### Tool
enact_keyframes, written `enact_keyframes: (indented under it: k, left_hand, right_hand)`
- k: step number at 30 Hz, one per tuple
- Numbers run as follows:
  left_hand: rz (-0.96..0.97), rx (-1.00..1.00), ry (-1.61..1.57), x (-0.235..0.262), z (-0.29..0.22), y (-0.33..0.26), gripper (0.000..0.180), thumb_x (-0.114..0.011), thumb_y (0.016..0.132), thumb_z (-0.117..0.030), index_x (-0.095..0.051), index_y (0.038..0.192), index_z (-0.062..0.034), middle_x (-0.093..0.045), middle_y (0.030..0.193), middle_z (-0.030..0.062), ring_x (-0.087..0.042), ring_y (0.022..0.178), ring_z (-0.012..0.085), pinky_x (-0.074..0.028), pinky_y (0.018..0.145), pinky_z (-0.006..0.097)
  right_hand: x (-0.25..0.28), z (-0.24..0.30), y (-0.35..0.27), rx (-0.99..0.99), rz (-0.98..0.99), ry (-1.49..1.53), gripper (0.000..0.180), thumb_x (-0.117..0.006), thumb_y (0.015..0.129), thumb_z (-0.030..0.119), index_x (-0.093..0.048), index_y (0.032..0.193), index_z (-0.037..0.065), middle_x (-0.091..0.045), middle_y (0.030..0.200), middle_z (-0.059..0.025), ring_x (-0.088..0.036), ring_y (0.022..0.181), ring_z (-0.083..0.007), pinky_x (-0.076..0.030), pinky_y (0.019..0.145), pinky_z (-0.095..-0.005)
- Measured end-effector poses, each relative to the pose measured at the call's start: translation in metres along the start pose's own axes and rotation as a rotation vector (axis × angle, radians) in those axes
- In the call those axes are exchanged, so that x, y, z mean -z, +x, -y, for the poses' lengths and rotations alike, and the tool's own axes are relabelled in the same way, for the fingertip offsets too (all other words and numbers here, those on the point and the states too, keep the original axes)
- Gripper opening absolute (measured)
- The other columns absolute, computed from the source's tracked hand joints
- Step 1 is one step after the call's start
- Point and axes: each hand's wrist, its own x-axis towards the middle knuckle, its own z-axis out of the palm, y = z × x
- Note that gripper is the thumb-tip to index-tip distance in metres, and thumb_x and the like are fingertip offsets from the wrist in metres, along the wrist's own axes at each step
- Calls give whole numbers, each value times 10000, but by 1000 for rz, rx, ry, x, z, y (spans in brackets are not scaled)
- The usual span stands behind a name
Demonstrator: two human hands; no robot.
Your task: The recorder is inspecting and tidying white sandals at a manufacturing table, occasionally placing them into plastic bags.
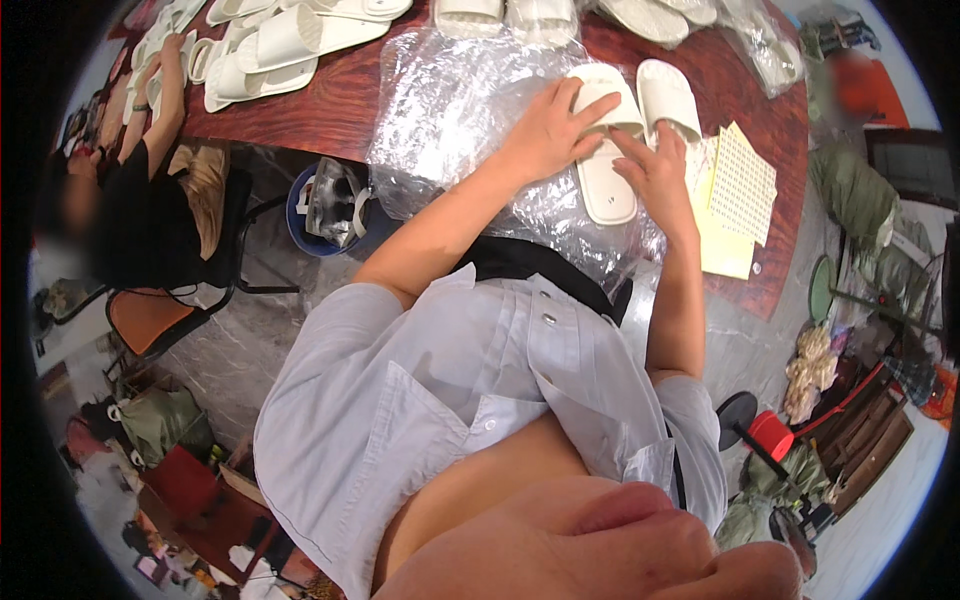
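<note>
Two white slide slippers lie on clear plastic sheeting (440,110) on the table in front of me. My left hand (550,130) grips the side and strap of the left slipper (607,190), its index finger and thumb spread across the strap. The toe end of this slipper points away from me and its bare insole faces up. My right hand (660,180) is between the two slippers with its fingers apart. Its thumb and index finger reach to the left slipper's strap opening, while other fingertips meet the near edge of the right slipper (668,100).
Yellow and printed paper sheets (735,195) lie right of the slippers. More white slippers (275,50) cover the far left of the red-brown table (330,110). A blue bin (310,240) stands below its edge. At left, a co-worker's arm (168,95) reaches among slippers.
</note>
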Motion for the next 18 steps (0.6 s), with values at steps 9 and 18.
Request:
enact_keyframes:
  k: [9,18]
  left_hand:
    - [-84,39,11,-9,3,-6,671,-647,968,-332,-421,1574,-154,-506,1328,300,-476,1302,503,-433,1078,572]
    - [647,-128,146,10,-52,-15,643,-725,877,-500,-620,1410,-156,-480,1452,297,-413,1399,481,-375,1092,623]
  right_hand:
    - [-2,-28,33,-233,-132,61,230,-587,950,71,-683,1104,-70,-633,1141,-286,-574,1119,-463,-440,979,-506]
    - [13,-37,31,-398,-64,59,212,-654,931,66,-666,1086,-79,-677,963,-213,-659,827,-349,-503,757,-430]
